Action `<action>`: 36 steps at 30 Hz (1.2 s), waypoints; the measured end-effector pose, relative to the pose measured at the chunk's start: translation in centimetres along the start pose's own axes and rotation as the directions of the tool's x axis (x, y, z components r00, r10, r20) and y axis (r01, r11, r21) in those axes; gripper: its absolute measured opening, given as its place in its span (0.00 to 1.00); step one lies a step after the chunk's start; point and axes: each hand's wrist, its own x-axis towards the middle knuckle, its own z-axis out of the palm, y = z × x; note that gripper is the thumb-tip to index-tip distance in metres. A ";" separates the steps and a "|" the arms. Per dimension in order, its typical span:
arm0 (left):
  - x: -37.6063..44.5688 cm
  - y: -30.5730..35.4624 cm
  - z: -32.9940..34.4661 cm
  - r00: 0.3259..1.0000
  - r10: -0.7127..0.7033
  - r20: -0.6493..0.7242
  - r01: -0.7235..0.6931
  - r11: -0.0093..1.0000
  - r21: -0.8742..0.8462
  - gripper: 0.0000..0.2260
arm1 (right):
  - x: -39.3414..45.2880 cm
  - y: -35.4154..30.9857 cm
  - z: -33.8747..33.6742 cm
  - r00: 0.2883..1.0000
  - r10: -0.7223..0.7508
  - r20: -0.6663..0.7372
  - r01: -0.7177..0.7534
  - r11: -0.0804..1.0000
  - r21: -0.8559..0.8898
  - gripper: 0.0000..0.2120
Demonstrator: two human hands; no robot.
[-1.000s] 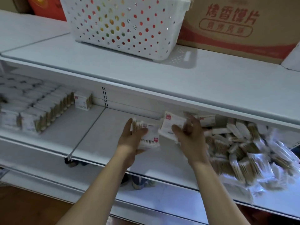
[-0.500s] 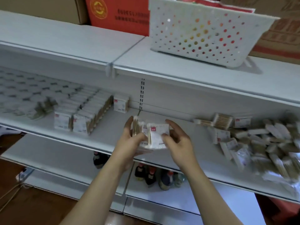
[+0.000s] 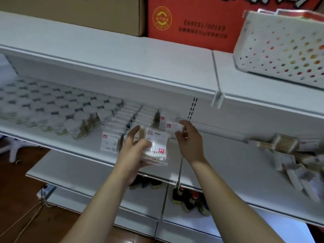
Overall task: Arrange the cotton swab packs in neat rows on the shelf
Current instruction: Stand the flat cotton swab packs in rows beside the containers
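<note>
Your left hand (image 3: 135, 149) is raised palm-in, fingers curled round a stack of cotton swab packs (image 3: 155, 146) over the shelf (image 3: 91, 142) edge. Your right hand (image 3: 188, 137) reaches further in — pinching one pack (image 3: 173, 126) beside the neat rows (image 3: 129, 118); a loose pile (image 3: 289, 153) lies far right.

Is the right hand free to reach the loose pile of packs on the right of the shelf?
Probably not yet: the right hand pinches one pack near the rows. The way along the shelf to the loose pile looks unobstructed.
</note>
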 end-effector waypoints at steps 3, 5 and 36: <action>1.5 1.0 -0.9 1.000 0.018 -0.024 -0.017 0.998 0.064 0.27 | 2.8 1.6 3.4 0.999 -0.037 0.006 0.037 0.997 -0.069 0.17; 2.5 1.6 -1.5 0.999 0.015 -0.034 -0.013 0.998 0.056 0.26 | 4.0 2.6 4.9 0.999 -0.034 0.016 0.035 0.996 -0.086 0.17; 8.5 3.7 -4.3 0.963 -0.057 0.265 0.059 0.998 0.002 0.23 | -2.8 -10.6 4.4 0.899 0.436 -0.046 -0.362 0.796 0.485 0.12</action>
